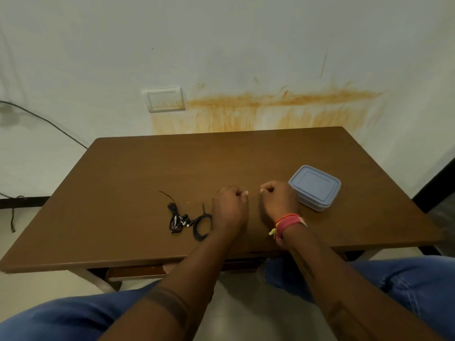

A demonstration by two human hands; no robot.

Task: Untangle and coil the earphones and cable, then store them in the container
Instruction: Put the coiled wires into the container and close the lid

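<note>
Brown table [147, 168] | earphones [177, 217] near front edge | container [315, 187] right

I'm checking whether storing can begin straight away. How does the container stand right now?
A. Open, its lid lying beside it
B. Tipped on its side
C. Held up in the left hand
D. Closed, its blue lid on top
D: the container sits on the table beside the right hand, its blue lid seated on top, neither hand touching it.

A brown bench [147, 173] stands against a stained wall [270, 107]; a switch plate [164, 99] sits above the bench.
</note>
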